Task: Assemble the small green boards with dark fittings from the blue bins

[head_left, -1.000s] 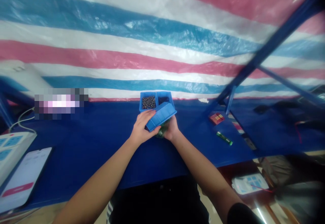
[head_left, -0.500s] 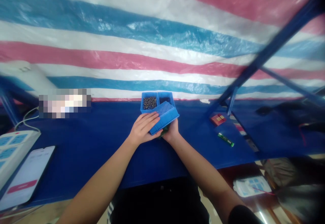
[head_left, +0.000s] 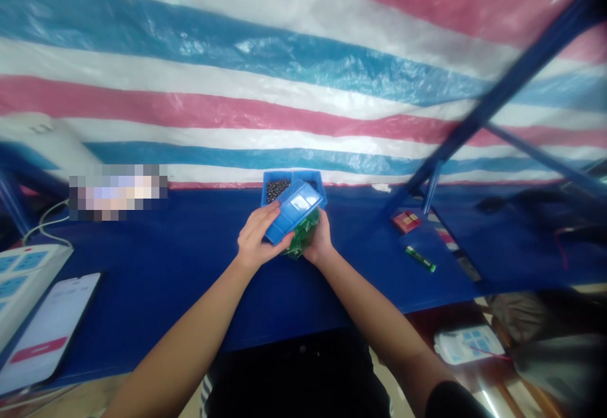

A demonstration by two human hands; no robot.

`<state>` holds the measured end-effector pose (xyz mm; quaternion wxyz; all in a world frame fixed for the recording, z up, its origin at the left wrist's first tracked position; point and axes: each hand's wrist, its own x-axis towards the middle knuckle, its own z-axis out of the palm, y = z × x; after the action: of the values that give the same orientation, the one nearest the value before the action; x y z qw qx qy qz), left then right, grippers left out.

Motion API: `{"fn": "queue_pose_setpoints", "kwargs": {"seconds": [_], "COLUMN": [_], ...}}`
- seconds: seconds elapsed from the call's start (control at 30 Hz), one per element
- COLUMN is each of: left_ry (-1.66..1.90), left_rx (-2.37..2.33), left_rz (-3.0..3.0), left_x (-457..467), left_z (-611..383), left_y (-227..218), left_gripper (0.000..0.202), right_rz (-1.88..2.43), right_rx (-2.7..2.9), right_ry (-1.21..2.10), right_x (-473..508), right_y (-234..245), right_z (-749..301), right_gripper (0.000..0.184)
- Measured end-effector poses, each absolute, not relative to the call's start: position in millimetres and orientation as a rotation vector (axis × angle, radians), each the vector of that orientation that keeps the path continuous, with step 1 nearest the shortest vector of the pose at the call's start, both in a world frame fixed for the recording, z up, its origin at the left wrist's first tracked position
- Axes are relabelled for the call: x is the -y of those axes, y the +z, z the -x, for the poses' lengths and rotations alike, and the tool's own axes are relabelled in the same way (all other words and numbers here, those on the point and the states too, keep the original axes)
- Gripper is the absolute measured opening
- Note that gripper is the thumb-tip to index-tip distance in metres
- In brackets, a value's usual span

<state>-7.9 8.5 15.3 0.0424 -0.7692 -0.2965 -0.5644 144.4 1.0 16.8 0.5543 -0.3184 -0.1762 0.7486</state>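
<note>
My left hand (head_left: 256,238) grips a small blue plastic bin (head_left: 294,208), turned bottom-up and tilted above the blue table (head_left: 165,266). Green pieces (head_left: 300,236) hang or spill from under the bin, between both hands. My right hand (head_left: 318,243) is closed under the bin's right side, against the green pieces. Just behind stands a blue two-part tray (head_left: 315,178); its left part holds small dark pieces (head_left: 276,188).
A red box (head_left: 406,220) and a green pen-like stick (head_left: 420,258) lie to the right. A white device (head_left: 23,276) and a phone (head_left: 45,329) sit at the left edge. A blue metal frame (head_left: 484,114) slants at right. Striped tarp hangs behind.
The blue bin has been tipped further, its underside now faces up, and more of the green pieces show beneath it. Both hands stay on it.
</note>
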Motion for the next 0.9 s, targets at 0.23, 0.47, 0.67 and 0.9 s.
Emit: {"fn": "queue_pose_setpoints", "kwargs": {"seconds": [0.23,0.47,0.67,0.9], "left_ry": [-1.747,-1.902,-2.183,-2.607], "left_rx": [0.954,1.183,1.494,1.992], "left_rz": [2.332,2.081,1.699,1.036], "left_x": [-5,-10,-20,-61], "left_z": [4,11,19,54], "left_y": [10,7,16,9], "left_gripper": [0.063,0.059,0.042,0.041], "right_rz": [0.801,0.725,0.7,0.709], "right_rx": [0.415,0.342,0.31,0.306], "right_ry": [1.748,1.688,1.707,1.735], "right_x": [1,-2,-2,-4], "right_y": [17,17,18,20], "right_z": [-142,-142,-142,-143], "right_gripper": [0.056,0.045,0.043,0.044]}}
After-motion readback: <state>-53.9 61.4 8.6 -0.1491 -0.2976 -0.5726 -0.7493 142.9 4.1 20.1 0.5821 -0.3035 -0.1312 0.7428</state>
